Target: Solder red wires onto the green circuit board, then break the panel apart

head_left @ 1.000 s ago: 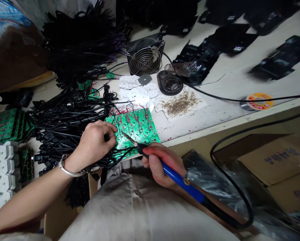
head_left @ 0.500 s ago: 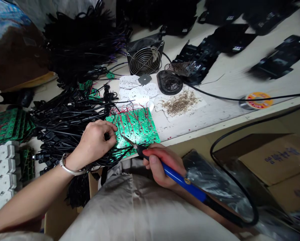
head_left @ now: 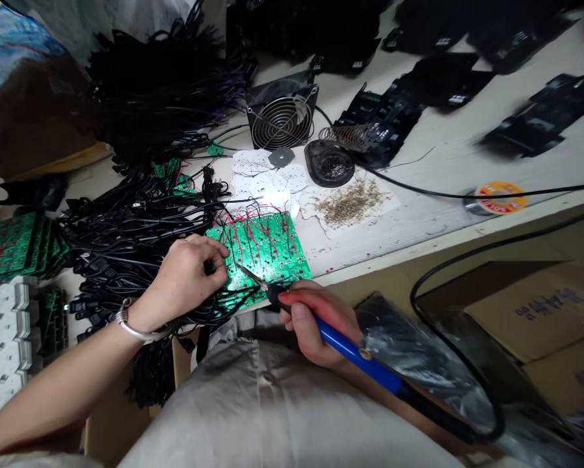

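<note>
In my right hand (head_left: 318, 318) is a blue-handled soldering iron (head_left: 343, 344), gripped near its black collar. Its tip points left and lies over a green circuit board panel (head_left: 277, 250) with red and black wires on it; whether the tip touches the board I cannot tell. My left hand (head_left: 194, 266) is closed in a pinch at the panel's left edge, close to the iron's tip. What its fingertips hold is too small to make out. Black cables (head_left: 126, 240) lie under and beside my left hand, and some run along the panel's front edge.
Behind the panel are white round discs (head_left: 257, 175), a fan (head_left: 282, 117) and a coiled iron stand (head_left: 335, 159). Brown bits lie on a paper (head_left: 353, 201). A solder reel (head_left: 499, 197) sits near the table edge. Stacked green boards (head_left: 21, 244) are at left; cardboard boxes (head_left: 540, 312) at lower right.
The view has shifted very slightly. Both hands and the soldering iron hold nearly the same place over the panel.
</note>
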`<state>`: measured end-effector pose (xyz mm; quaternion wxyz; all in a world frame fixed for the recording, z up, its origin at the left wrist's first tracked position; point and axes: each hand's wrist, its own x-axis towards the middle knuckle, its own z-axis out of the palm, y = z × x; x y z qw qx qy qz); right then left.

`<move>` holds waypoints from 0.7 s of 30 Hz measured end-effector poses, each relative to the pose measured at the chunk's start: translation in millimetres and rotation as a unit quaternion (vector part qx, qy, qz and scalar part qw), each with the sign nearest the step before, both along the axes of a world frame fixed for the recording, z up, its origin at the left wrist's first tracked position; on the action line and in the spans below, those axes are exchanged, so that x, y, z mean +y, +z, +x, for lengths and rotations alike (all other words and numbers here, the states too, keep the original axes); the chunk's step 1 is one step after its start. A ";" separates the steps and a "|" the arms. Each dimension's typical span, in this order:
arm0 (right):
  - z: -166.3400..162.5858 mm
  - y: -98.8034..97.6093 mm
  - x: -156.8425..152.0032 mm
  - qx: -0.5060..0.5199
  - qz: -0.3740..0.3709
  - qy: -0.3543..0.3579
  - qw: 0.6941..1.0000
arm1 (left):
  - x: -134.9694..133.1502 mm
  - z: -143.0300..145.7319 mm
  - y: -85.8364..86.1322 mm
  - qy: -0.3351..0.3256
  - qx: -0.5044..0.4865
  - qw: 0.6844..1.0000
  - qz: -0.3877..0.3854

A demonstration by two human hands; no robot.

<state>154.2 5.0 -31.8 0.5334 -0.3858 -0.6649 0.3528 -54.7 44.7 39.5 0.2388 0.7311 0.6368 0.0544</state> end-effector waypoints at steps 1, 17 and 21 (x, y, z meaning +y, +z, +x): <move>0.0 -0.1 0.0 0.002 0.001 -0.001 1.000 | 0.2 0.1 0.3 -0.003 -0.002 1.000 0.000; -6.6 6.2 8.6 -0.011 0.023 0.015 1.000 | 2.5 -0.2 2.8 -0.008 -0.038 0.999 -0.012; -10.3 6.7 9.5 -0.016 0.041 0.014 0.999 | 2.3 -0.3 2.9 -0.014 -0.040 0.999 -0.008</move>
